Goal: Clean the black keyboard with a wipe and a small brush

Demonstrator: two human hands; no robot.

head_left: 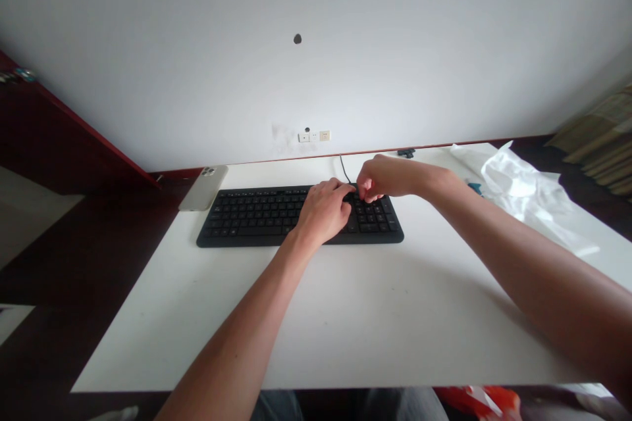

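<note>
A black keyboard (pixel 257 216) lies flat on the white table (pixel 345 316), its thin cable (pixel 344 168) running off the back. My left hand (pixel 326 208) rests over the keys right of the middle, thumb and index finger apart around a dark spot I cannot make out. Just beyond it, my right hand (pixel 375 177) is curled above the top of the number pad, fingertips pressed together and pointing down at the keys. Whatever those fingertips may hold is hidden. The two hands nearly meet near the keyboard's back edge.
A pale phone (pixel 204 188) lies at the table's back left corner. Crumpled white plastic (pixel 528 187) covers part of the right side, beside a small blue item (pixel 474 188). A small black object (pixel 406 153) sits at the back edge. Wall sockets (pixel 314 137) are behind.
</note>
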